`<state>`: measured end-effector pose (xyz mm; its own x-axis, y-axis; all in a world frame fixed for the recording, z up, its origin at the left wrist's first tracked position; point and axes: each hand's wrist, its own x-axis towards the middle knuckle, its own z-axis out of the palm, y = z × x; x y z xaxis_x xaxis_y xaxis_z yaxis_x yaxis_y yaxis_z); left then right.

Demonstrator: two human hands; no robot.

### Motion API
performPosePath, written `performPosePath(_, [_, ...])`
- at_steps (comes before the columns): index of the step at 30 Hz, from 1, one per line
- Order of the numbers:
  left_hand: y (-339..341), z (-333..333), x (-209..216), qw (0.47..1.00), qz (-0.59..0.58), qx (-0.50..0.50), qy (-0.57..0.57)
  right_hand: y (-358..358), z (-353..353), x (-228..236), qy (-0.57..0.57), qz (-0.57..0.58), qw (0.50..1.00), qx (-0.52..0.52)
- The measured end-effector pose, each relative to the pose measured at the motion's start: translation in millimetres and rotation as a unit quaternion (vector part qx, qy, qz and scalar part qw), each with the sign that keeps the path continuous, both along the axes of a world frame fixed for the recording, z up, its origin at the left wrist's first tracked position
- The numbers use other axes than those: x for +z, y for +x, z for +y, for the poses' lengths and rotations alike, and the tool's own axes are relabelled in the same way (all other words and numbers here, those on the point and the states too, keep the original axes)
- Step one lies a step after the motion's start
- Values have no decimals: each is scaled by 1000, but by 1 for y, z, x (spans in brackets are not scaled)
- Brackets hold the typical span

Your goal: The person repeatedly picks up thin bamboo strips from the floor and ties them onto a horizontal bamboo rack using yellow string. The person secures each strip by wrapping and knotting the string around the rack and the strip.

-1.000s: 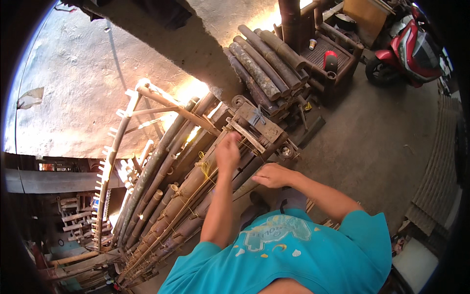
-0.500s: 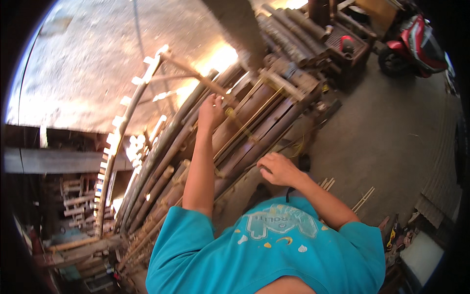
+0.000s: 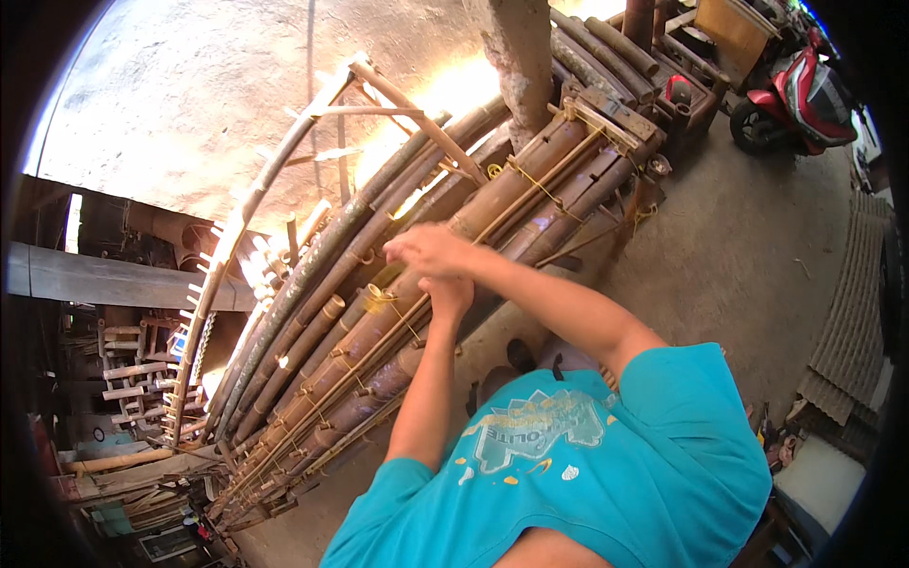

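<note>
Bare concrete floor (image 3: 748, 265) carries a rack of long bamboo poles (image 3: 398, 284). Half a second ago the hands were apart — now the right hand (image 3: 431, 251) crosses over the left hand (image 3: 447, 293) mid-rack, both closed round a thin bamboo strip (image 3: 530, 199) lying along the poles.

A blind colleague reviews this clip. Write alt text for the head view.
Seen from above, a person in a turquoise shirt brings both hands together over a rack of long bamboo poles. The right hand crosses above the left hand on a thin bamboo strip lying along the poles. A red scooter stands on the concrete floor behind.
</note>
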<state>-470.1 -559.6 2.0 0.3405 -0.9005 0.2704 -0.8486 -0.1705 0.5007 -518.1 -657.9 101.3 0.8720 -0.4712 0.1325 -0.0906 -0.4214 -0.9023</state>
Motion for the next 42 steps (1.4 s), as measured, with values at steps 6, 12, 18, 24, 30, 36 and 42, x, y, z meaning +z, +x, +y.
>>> performPosePath(6, [-10,-5,51,987,108,47,105,-9,-59,-5,193,45,980,18])
performPosePath(12, [-15,-5,53,989,83,70,101,-157,51,-20,-32,179,971,159])
performPosePath(18, [30,-86,107,930,362,40,-54,-146,72,-75,51,94,993,49])
performPosePath(24, [101,-109,9,992,59,-23,109,-129,110,-67,-206,90,974,-6])
performPosePath(30, [140,1,62,991,1,12,132,-72,224,-96,421,-11,907,8])
performPosePath(36, [106,133,54,972,-16,-38,233,30,212,-51,454,-454,657,-396])
performPosePath(42, [122,139,-3,995,-3,-8,102,128,131,-6,-3,-7,1000,-30])
